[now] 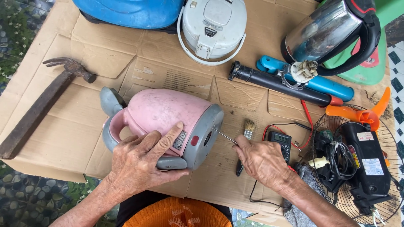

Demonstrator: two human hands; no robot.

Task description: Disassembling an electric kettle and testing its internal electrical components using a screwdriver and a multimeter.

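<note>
A pink electric kettle with grey trim lies on its side on flattened cardboard, its grey base ring facing right. My left hand presses down on the kettle's lower side and grips it. My right hand holds a thin screwdriver whose metal tip touches the kettle's base ring. The screwdriver's handle is mostly hidden in my fist.
A rusty hammer lies at left. A white rice cooker and a blue tub stand at the back. At right are a steel kettle, a black tube, a paintbrush, a multimeter and a dismantled fan.
</note>
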